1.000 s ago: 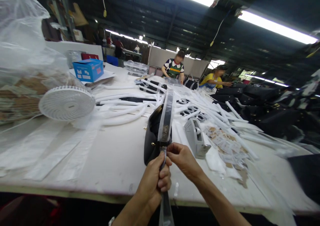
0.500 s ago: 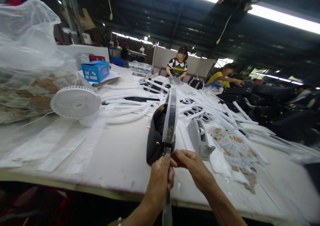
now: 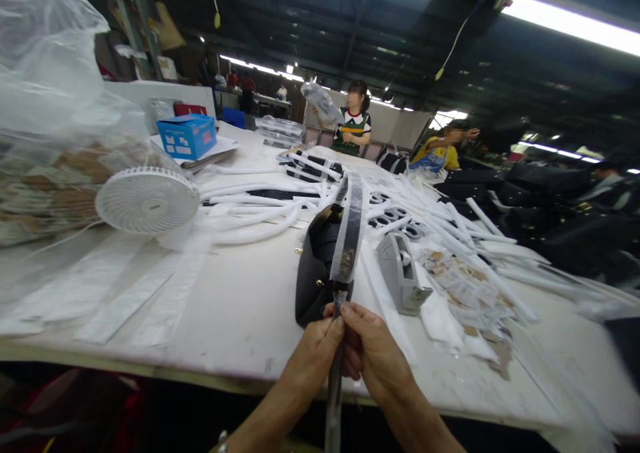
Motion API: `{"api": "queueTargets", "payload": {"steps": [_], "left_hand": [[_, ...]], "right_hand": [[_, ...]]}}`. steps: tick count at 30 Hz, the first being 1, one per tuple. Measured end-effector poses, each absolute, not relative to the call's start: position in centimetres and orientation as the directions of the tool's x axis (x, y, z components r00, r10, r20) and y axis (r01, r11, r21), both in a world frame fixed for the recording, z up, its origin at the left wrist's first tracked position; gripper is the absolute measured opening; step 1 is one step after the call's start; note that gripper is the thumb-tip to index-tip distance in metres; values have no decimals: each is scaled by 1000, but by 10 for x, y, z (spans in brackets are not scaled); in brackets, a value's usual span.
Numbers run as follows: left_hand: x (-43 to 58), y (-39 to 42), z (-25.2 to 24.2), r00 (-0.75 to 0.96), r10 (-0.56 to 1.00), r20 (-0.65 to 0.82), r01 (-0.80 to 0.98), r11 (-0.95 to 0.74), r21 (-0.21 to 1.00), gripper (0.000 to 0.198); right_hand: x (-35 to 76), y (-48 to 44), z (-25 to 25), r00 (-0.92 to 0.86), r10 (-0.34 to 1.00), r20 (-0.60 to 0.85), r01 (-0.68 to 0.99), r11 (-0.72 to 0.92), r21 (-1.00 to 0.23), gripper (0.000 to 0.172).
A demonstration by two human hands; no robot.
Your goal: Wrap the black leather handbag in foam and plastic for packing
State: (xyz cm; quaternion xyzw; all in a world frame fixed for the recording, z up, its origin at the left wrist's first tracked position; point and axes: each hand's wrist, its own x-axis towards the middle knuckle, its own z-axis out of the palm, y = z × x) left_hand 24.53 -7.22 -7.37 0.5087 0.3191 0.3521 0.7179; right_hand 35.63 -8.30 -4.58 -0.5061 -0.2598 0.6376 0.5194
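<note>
A black handbag (image 3: 313,266) with gold fittings stands on the white table just beyond my hands. Its long strap (image 3: 349,233) rises in an arc and carries a pale translucent wrap on its upper part. My left hand (image 3: 320,339) is closed round the strap below the wrapped stretch. Pressed against the same spot, my right hand (image 3: 367,336) pinches the strap between thumb and fingers. The strap's lower end hangs down past the table edge between my forearms. What lies under the fingertips is hidden.
A grey tape dispenser (image 3: 403,273) stands right of the bag, beside small packets (image 3: 470,286). White foam tubes (image 3: 260,219) lie across the table. At left are a white fan (image 3: 147,199), a blue box (image 3: 187,136) and a large plastic bag (image 3: 55,106). Two co-workers are at the back.
My right hand has moved in onto the strap beside my left hand. The view has shifted slightly. The co-worker at the back has lifted a plastic-wrapped item.
</note>
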Motion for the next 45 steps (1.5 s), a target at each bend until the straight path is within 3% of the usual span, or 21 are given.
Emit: {"api": "queueTargets", "payload": {"steps": [2, 4, 8, 12, 15, 19, 22, 25, 27, 29, 31, 33, 35, 37, 40, 45], "left_hand": [[223, -65, -76, 607, 791, -80, -52, 140, 989, 53], [204, -59, -78, 551, 827, -115, 7, 134, 991, 53], [193, -52, -72, 431, 895, -112, -65, 154, 986, 57], [203, -50, -57, 334, 943, 5, -12, -1, 1000, 33], [203, -48, -49, 277, 960, 37, 116, -72, 991, 28], [199, -52, -41, 263, 959, 102, 267, -174, 948, 25], [205, -59, -38, 257, 927, 272, 429, -362, 828, 19], [221, -65, -40, 271, 837, 476, 617, -530, 581, 19], [230, -66, -41, 297, 775, 558, 710, -570, 414, 23], [232, -67, -40, 365, 731, 576, 700, -624, 348, 25], [226, -67, -39, 462, 700, 545, 554, -707, 439, 26], [214, -65, -39, 440, 748, 496, 395, -657, 642, 29], [202, -61, -41, 288, 883, 370, 323, -453, 831, 29], [196, -57, -45, 200, 962, 188, 275, -239, 931, 28], [200, -53, -49, 296, 953, 63, 211, -130, 969, 28], [219, -53, -50, 225, 966, 130, 263, -189, 946, 26]], "right_hand": [[354, -83, -45, 69, 953, -295, -389, -246, -888, 46], [354, -82, -43, 79, 963, -258, -389, -209, -897, 43], [355, -83, -42, 59, 953, -297, -397, -251, -883, 47], [354, -85, -39, 73, 948, -308, -393, -257, -883, 49], [354, -87, -39, 44, 956, -290, -377, -253, -891, 48], [355, -91, -44, 78, 969, -236, -190, -218, -957, 38], [352, -92, -54, 209, 977, -33, 110, -57, -992, 24], [346, -91, -66, 265, 945, 193, 330, 99, -939, 19], [344, -90, -74, 299, 929, 217, 305, 122, -945, 20], [343, -88, -78, 315, 934, 171, 183, 117, -976, 17], [343, -87, -79, 298, 947, 118, 52, 107, -993, 12], [344, -87, -76, 259, 965, 29, -89, 54, -995, 14], [343, -87, -72, 213, 974, -82, -220, -34, -975, 24], [342, -88, -69, 173, 973, -153, -301, -95, -949, 32], [341, -91, -68, 154, 977, -146, -287, -97, -953, 33], [351, -96, -71, 212, 974, -73, -37, -67, -997, 27]]}}
